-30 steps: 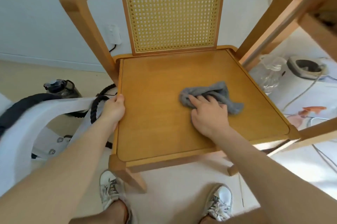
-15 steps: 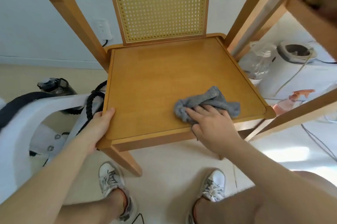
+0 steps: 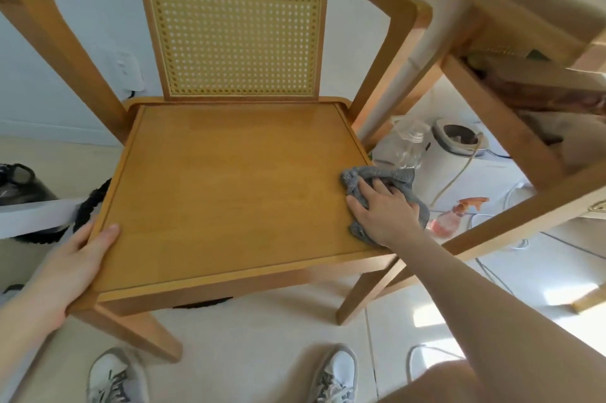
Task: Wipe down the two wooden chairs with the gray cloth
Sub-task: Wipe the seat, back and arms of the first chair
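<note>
- The gray cloth lies bunched at the right edge of the wooden chair seat (some of it spills past the edge).
- The right hand presses flat on top of it, fingers straight and spread, with cloth showing ahead of the fingertips.
- The left hand grips the seat's front-left corner, thumb on top.

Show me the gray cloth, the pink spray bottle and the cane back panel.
gray cloth (image 3: 354, 180), head view, upper left fold.
pink spray bottle (image 3: 446, 222), head view, body.
cane back panel (image 3: 234, 38), head view, middle.
</note>
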Tool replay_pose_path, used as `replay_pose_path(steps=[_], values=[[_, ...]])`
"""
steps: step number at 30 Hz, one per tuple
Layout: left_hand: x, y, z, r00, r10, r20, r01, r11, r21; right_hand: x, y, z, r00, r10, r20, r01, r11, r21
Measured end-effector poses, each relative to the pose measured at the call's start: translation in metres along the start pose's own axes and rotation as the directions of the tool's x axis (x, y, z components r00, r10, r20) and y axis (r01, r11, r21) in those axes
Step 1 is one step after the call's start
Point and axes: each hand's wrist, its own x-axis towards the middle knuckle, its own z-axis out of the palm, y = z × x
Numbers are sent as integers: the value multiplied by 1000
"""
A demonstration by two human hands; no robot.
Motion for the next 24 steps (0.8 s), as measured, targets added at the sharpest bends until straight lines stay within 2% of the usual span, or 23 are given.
replay_pose_path(steps=[2,8,14,16,20,24], values=[[17,13,0,999,29,-20,-29,999,30,21,-9,0,1000,21,-8,-21,1000,19],[77,60,23,996,80,32,-83,992,99,80,-21,-5,993,42,-112,-43,999,-3],[106,81,39,993,118,13,-119,984,136,155,-45,-10,988,-136,-74,131,989,-71],[113,81,35,993,120,12,-121,980,159,172,-54,-13,991,-122,-60,117,991,-67],[107,86,26,994,105,31,-109,969,223,161,-70,-8,997,-48,-59,46,998,-40],[98,88,-7,991,124,48,-133,915,381,100,-126,10,978,-209,9,209,978,18]])
